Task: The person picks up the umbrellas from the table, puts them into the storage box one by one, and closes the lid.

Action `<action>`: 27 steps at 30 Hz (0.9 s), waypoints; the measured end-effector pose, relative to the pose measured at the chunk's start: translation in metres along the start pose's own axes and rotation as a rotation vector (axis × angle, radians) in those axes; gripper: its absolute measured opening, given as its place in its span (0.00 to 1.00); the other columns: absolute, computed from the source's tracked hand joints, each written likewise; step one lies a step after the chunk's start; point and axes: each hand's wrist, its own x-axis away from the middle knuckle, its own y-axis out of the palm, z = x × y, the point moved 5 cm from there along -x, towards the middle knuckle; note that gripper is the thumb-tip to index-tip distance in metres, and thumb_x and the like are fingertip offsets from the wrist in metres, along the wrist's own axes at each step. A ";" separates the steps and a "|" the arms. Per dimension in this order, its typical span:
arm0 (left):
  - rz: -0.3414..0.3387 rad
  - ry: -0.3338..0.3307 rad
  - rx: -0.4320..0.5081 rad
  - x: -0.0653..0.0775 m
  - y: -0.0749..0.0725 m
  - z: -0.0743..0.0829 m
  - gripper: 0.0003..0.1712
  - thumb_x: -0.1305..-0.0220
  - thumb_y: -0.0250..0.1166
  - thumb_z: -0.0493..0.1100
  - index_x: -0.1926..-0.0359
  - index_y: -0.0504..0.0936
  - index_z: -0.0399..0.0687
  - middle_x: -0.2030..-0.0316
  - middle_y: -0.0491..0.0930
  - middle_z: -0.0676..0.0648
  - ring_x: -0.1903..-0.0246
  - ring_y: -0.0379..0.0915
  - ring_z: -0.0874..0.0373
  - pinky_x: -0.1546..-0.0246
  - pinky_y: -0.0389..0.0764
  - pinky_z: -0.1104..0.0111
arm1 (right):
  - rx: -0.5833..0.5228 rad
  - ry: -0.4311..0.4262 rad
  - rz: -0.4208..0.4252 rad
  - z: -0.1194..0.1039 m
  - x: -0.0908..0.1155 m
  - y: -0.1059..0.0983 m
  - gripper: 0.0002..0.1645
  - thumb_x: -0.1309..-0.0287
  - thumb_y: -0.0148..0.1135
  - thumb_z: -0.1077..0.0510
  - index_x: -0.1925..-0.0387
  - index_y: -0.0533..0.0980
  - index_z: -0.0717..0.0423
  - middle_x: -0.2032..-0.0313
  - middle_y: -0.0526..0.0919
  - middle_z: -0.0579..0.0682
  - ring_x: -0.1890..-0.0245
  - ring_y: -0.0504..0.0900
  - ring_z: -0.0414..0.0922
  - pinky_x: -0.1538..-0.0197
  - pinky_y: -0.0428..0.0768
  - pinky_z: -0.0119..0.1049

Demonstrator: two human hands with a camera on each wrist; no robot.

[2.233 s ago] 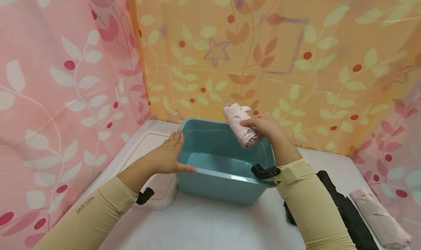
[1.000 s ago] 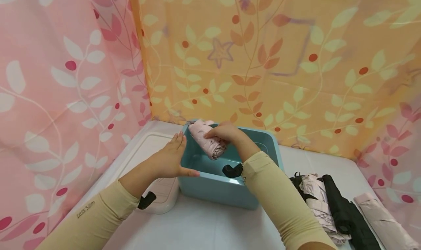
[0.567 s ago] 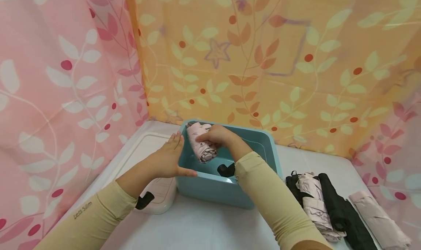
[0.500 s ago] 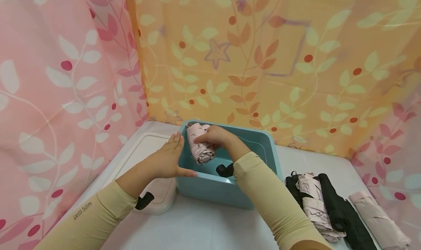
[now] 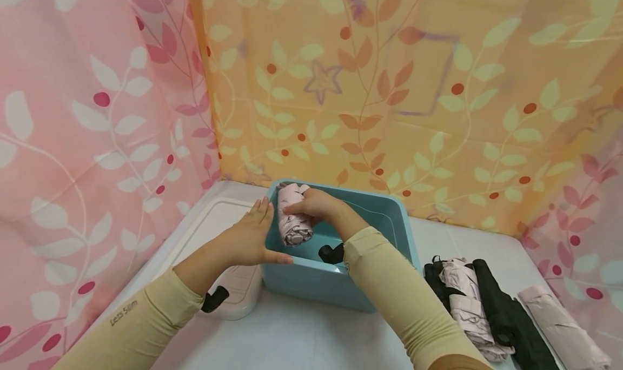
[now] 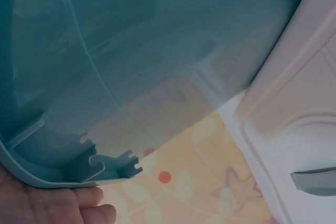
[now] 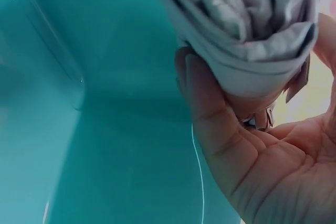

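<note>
A pale pink rolled fabric bundle [image 5: 293,213] is inside the left end of a blue plastic tub [image 5: 321,286]. My right hand [image 5: 318,205] grips it from its right side, thumb across the top. In the right wrist view, the near end of the bundle [image 7: 247,24] shows layered, crumpled folds between thumb and fingers. My left hand [image 5: 245,235] rests at the tub's left side, fingers straight along the rim and thumb stretched along the front edge. In the left wrist view, the left fingers [image 6: 58,203] lie against the outside of the tub wall [image 6: 131,51].
A white lid [image 5: 209,218] lies left of the tub, partly under the left arm. To the right are black rolled fabric [image 5: 506,310], a banded pink roll [image 5: 467,305] and a flat pale pink folded piece [image 5: 562,324]. Patterned curtains enclose the white surface [image 5: 316,337].
My right hand has carried the pink fabric bundle leftward from above the tub's right side and down into its left end, turning it more upright in view. The left hand has stayed put.
</note>
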 end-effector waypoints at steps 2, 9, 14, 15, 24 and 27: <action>0.003 0.001 0.000 0.000 0.000 0.000 0.77 0.67 0.49 0.86 0.31 0.38 0.34 0.30 0.29 0.37 0.32 0.21 0.44 0.36 0.47 0.49 | -0.027 0.000 -0.012 0.001 0.000 0.000 0.33 0.50 0.67 0.49 0.49 0.65 0.63 0.62 0.77 0.57 0.70 0.81 0.48 0.67 0.81 0.41; 0.011 0.005 0.000 0.001 0.000 0.000 0.78 0.68 0.48 0.86 0.31 0.38 0.33 0.30 0.29 0.37 0.32 0.21 0.45 0.37 0.49 0.47 | -0.033 -0.002 -0.053 0.005 -0.001 0.002 0.37 0.52 0.69 0.51 0.47 0.61 0.60 0.60 0.75 0.58 0.69 0.81 0.49 0.66 0.81 0.42; 0.009 0.004 0.003 0.003 0.001 0.001 0.78 0.68 0.49 0.86 0.31 0.38 0.33 0.30 0.29 0.37 0.32 0.21 0.44 0.39 0.51 0.45 | -0.028 -0.009 -0.082 0.007 -0.002 0.006 0.32 0.51 0.68 0.51 0.49 0.64 0.62 0.61 0.77 0.58 0.67 0.82 0.49 0.65 0.81 0.42; 0.007 0.002 0.007 0.003 0.001 0.001 0.78 0.68 0.49 0.86 0.31 0.38 0.33 0.30 0.29 0.37 0.32 0.21 0.44 0.39 0.51 0.44 | -0.027 -0.012 -0.085 0.007 -0.002 0.006 0.31 0.51 0.67 0.51 0.50 0.65 0.62 0.61 0.77 0.58 0.68 0.82 0.49 0.65 0.81 0.42; 0.014 -0.008 0.018 0.003 0.000 0.000 0.78 0.69 0.50 0.86 0.31 0.38 0.34 0.30 0.30 0.37 0.32 0.23 0.44 0.42 0.53 0.41 | -0.038 0.037 -0.095 0.009 0.000 0.007 0.29 0.45 0.62 0.49 0.48 0.65 0.61 0.56 0.77 0.60 0.65 0.83 0.54 0.61 0.80 0.46; 0.011 -0.004 0.012 0.002 0.000 0.000 0.78 0.69 0.49 0.86 0.31 0.37 0.35 0.30 0.29 0.37 0.32 0.22 0.44 0.41 0.52 0.41 | -0.022 0.068 -0.089 0.011 0.002 0.003 0.30 0.42 0.58 0.47 0.45 0.65 0.62 0.53 0.77 0.64 0.61 0.82 0.56 0.60 0.80 0.47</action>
